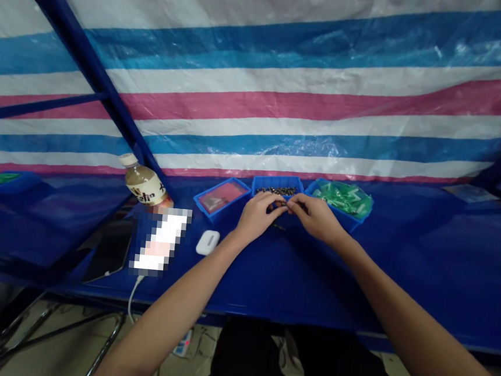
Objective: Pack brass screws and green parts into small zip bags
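Observation:
My left hand [257, 215] and my right hand [317, 216] meet over the blue table, fingertips pinched together around something small and dark, too small to name. Just behind them stands a blue bin [277, 180] with many small metallic pieces [279, 190] in it. A few more dark bits [278, 227] lie on the table below my fingers. To the right of my right hand is a blue bin holding green plastic packets [345, 197]. On the left, near my left hand, a tilted blue bin [211, 212] has a reddish inside and a few small pale pieces.
A white earbud case [207, 243] lies left of my left forearm. Farther left are a phone with a blurred screen [161, 243] on a white cable [132, 300], a dark tablet or phone [110, 250] and a drink bottle [145, 186]. Blue frame posts [120, 121] and striped sheeting [305, 105] stand behind.

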Action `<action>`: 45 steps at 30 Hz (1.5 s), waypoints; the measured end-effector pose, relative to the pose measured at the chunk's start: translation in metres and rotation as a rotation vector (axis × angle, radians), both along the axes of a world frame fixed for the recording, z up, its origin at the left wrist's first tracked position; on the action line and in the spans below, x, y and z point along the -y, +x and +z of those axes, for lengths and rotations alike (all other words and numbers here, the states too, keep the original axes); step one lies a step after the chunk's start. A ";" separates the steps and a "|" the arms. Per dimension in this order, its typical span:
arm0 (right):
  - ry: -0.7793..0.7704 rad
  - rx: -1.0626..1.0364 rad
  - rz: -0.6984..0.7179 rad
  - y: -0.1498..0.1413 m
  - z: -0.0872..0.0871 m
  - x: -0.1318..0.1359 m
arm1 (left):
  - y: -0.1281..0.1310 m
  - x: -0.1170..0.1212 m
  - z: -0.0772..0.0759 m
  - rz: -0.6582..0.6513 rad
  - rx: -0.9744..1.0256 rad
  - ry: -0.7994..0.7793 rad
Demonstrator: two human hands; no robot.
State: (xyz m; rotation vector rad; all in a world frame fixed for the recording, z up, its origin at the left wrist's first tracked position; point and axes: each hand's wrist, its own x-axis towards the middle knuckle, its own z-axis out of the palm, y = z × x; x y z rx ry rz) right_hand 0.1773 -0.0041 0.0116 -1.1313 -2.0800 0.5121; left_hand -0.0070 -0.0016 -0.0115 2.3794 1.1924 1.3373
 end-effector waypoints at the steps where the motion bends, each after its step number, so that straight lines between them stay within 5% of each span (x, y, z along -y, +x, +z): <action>1: 0.002 0.006 -0.003 0.000 0.000 0.000 | -0.001 0.000 0.000 0.000 0.003 0.004; 18: 0.018 -0.060 0.042 -0.001 -0.005 -0.003 | -0.011 -0.001 0.006 0.067 0.021 0.029; 35: -0.009 -0.033 0.076 0.001 -0.003 0.000 | -0.006 0.001 -0.002 0.051 -0.191 0.116; 38: 0.078 0.009 0.009 0.000 -0.004 -0.001 | -0.003 0.004 0.000 0.118 -0.237 0.106; 45: 0.293 0.293 -0.392 -0.004 -0.010 -0.015 | -0.003 0.009 0.007 0.389 -0.315 0.138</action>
